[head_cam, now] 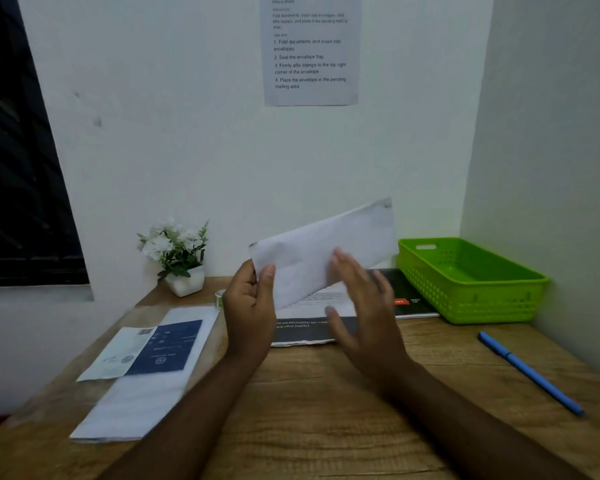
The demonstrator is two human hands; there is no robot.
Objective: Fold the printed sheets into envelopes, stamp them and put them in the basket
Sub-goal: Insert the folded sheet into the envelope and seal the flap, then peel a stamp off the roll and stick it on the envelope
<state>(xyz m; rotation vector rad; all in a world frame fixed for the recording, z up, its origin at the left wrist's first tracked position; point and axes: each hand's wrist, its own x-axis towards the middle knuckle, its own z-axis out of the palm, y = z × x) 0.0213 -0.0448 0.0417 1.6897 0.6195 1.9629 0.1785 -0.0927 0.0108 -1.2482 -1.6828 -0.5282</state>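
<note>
A white envelope (312,251) is held up above the wooden desk, tilted with its right end higher. My left hand (248,306) pinches its lower left corner between thumb and fingers. My right hand (364,303) is blurred, with fingers spread and straight, in front of the envelope's lower right part; I cannot tell whether it touches it. Under the hands lie printed sheets (312,327) with a dark band and a red patch. The green plastic basket (471,282) stands at the back right with nothing visible inside. A small roll (219,298), perhaps stamps or tape, peeks out behind my left hand.
A stack of white envelopes (132,403) with a blue-and-white printed sheet (146,351) on top lies at the left. A blue pen (530,372) lies at the right. A potted white flower (177,258) stands by the wall. An instruction sheet (310,50) hangs above.
</note>
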